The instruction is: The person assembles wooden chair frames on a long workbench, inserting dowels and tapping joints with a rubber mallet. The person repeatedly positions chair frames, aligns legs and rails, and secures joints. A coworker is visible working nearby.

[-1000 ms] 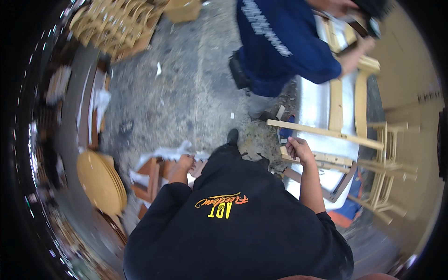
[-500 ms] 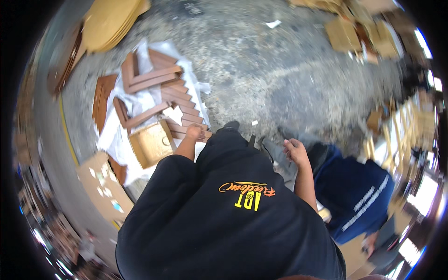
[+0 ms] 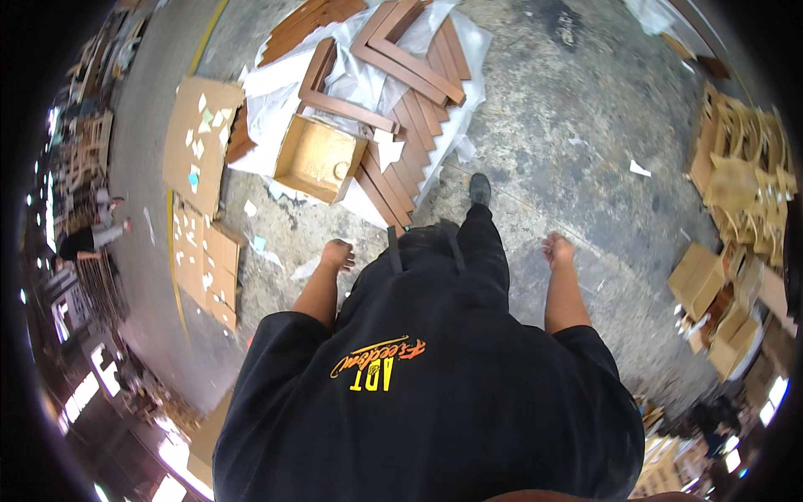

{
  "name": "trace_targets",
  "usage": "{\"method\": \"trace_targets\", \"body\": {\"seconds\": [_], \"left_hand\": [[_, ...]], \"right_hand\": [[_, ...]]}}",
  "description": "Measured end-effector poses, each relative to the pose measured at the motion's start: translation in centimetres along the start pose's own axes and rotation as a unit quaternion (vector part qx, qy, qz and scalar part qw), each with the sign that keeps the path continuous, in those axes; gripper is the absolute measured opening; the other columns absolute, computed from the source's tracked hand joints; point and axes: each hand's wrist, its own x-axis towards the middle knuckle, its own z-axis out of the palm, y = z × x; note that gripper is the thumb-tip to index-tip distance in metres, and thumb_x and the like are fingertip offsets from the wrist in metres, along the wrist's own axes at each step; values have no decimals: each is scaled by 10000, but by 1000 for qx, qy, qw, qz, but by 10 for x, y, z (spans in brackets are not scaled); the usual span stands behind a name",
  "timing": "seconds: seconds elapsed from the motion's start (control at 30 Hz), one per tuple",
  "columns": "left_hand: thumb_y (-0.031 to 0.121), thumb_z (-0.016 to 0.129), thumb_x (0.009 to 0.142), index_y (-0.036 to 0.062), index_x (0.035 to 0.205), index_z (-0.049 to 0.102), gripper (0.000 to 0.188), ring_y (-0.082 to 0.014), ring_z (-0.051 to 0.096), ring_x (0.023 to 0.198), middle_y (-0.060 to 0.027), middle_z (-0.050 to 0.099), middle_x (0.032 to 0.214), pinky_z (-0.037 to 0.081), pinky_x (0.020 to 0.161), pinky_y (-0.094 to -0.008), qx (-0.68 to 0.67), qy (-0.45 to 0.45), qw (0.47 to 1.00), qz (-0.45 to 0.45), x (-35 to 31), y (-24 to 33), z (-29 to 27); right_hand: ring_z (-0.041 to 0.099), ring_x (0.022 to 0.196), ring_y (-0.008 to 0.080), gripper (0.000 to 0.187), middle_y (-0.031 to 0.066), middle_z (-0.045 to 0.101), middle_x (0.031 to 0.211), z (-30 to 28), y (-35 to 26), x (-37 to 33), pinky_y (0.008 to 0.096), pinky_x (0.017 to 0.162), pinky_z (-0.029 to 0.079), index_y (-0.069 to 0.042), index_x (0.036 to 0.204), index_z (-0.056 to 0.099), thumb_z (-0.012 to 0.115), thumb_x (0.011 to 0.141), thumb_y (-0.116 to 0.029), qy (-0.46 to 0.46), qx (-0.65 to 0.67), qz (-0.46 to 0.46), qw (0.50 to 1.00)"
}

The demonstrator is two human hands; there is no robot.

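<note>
— Closer now than half a second ago: the pile of brown wooden slats (image 3: 401, 109) on its white plastic sheet (image 3: 276, 109) has slid from the upper left to straight ahead of the person, and the figure in blue that was at the lower right is out of sight.

— How many hands, and what's in them?

— Two, both bare and both holding nothing. The left hand (image 3: 337, 253) hangs loosely curled, fingers pointing down at the concrete floor (image 3: 585, 151). The right hand (image 3: 557, 248) is curled tighter, close to a fist (whether it is fully closed I cannot tell from above).

— What's nearest the left one?

— One open cardboard box (image 3: 319, 157), tan, sitting on the edge of the sheet, ahead of the left hand and slightly to its left, well apart from it. The slats fan out just to the right of the box; more than a dozen, too overlapped for an exact count.

— Anything else?

— Two flattened cardboard panels (image 3: 201, 142) lie on the floor further left, one beyond the other, with paper scraps on them. One shoe (image 3: 479, 188) steps forward between the hands. A stack of pale wooden frames (image 3: 744, 159) stands far right, with small cardboard boxes (image 3: 696, 280) below it, well away from the right hand.
</note>
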Motion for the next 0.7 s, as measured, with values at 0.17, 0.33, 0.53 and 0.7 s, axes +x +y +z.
{"method": "trace_targets", "body": {"seconds": [0.17, 0.33, 0.53, 0.7], "left_hand": [[183, 568, 915, -20, 985, 648, 230, -284, 688, 703, -158, 694, 815, 569, 588, -402, -167, -25, 982, 89, -24, 44, 32], [300, 596, 975, -43, 1104, 645, 370, -288, 700, 910, -205, 701, 994, 597, 754, -439, -142, -133, 976, 98, -103, 93, 114], [276, 598, 961, -31, 1074, 645, 331, -284, 693, 873, -193, 694, 962, 589, 727, -437, 150, -217, 953, 150, -87, 175, 160], [256, 600, 950, -21, 1050, 645, 298, -280, 687, 843, -183, 688, 937, 582, 704, -435, 284, -247, 891, 255, -100, 247, 230]], "right_hand": [[622, 580, 230, 313, 123, 689, 827, 13, -1, 23, 386, 527, 524, -31, 982, 655, 570, 970, -332, -76, -146, -14, 986], [710, 600, 278, 411, 170, 736, 836, 2, -85, -23, 415, 534, 589, 52, 964, 690, 606, 865, -337, -99, -338, -137, 926], [711, 607, 265, 340, 142, 733, 782, -52, -74, -70, 410, 565, 593, -5, 965, 730, 582, 886, -302, 93, -93, -104, 986], [723, 722, 324, 369, 157, 732, 743, -131, 61, -121, 485, 670, 546, 16, 777, 743, 594, 873, -307, 142, -143, -13, 979]]}}
